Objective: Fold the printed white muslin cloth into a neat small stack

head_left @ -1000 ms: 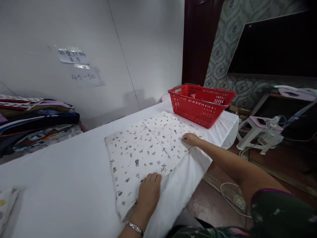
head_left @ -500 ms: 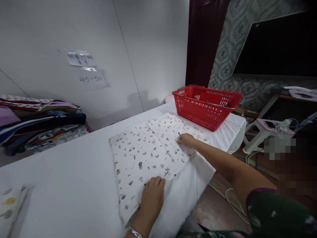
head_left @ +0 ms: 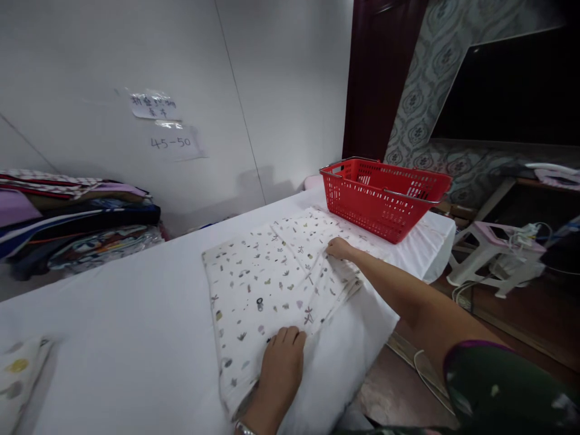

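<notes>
A white cloth [head_left: 254,284] with a small printed pattern of plants and shapes lies folded in layers on the white-covered table [head_left: 136,338]. At its near edge my left hand [head_left: 281,359] rests with bent fingers closed on the fabric; its thumb is hidden. My right hand [head_left: 341,248] reaches across to the cloth's right part and pinches the fabric there. Small creases run from the right hand toward the near edge. At the lower left, part of another folded cloth [head_left: 18,377] with larger yellow and grey spots shows.
A red plastic basket [head_left: 385,205] stands at the table's far right end, just beyond the cloth. Stacked folded clothes [head_left: 81,223] lie at the left by the wall. Handwritten paper signs [head_left: 174,142] hang there. A white and pink stool [head_left: 502,241] stands on the floor at right.
My right hand has closed more tightly on the cloth and drawn up creases in it. My left hand stays at the near edge. The view has shifted slightly.
</notes>
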Demonstrator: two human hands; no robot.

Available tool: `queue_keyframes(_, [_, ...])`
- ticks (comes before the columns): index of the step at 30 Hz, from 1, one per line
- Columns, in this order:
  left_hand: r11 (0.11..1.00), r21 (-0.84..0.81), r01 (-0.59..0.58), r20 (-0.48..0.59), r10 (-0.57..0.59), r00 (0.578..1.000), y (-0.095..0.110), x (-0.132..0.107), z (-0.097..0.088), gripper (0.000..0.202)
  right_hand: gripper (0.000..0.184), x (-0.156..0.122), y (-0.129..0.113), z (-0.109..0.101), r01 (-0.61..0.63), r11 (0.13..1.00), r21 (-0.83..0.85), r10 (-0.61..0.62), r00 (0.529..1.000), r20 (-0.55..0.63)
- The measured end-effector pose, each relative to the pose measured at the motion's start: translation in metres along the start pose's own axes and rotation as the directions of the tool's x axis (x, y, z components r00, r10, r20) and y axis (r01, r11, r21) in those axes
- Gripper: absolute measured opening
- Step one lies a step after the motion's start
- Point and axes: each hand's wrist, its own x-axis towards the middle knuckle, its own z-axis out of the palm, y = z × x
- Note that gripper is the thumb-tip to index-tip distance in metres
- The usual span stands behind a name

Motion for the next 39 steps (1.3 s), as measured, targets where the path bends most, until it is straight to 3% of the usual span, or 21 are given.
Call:
queue_keyframes(5, [0.999,-0.028,0.029,0.032,-0.028,0.999,0.0,0.002,-0.002,0.028,0.02,-0.004,0.013,0.0,0.026,0.99,0.139,-0.034,0.998,0.058])
queue_keyframes(10, [0.998,-0.045,0.048,0.027,-0.047,0.999,0.001,0.003,-0.007,0.027,0.022,-0.028,0.046,-0.02,0.095,0.97,0.226,-0.083,0.995,-0.06])
queue_keyframes(17, [0.995,-0.065,0.072,0.065,-0.068,0.996,0.001,0.007,-0.014,0.028,0.027,-0.097,0.105,-0.037,0.23,0.963,0.141,-0.19,0.95,-0.247])
queue_keyframes(20, [0.994,-0.058,0.088,0.069,-0.084,0.994,0.002,0.009,-0.015,0.027,0.025,-0.112,0.119,-0.036,0.338,0.941,-0.005,-0.325,0.901,-0.289])
queue_keyframes(23, [0.993,-0.069,0.1,0.039,-0.098,0.994,0.002,0.008,-0.015,0.028,0.022,-0.113,0.121,-0.031,0.455,0.864,-0.217,-0.501,0.822,-0.27])
queue_keyframes(26, [0.984,-0.107,0.144,0.018,-0.143,0.99,0.001,0.008,-0.013,0.029,0.021,-0.106,0.115,-0.024,0.501,0.78,-0.376,-0.59,0.789,-0.171])
queue_keyframes(34, [0.925,-0.241,0.294,0.118,-0.273,0.955,-0.002,0.014,-0.018,0.027,0.014,-0.092,0.108,-0.021,0.522,0.67,-0.528,-0.608,0.794,0.013])
queue_keyframes(39, [0.867,-0.34,0.363,0.184,-0.318,0.93,-0.005,0.019,-0.024,0.022,0.015,-0.088,0.102,-0.02,0.475,0.635,-0.61,-0.581,0.814,0.029])
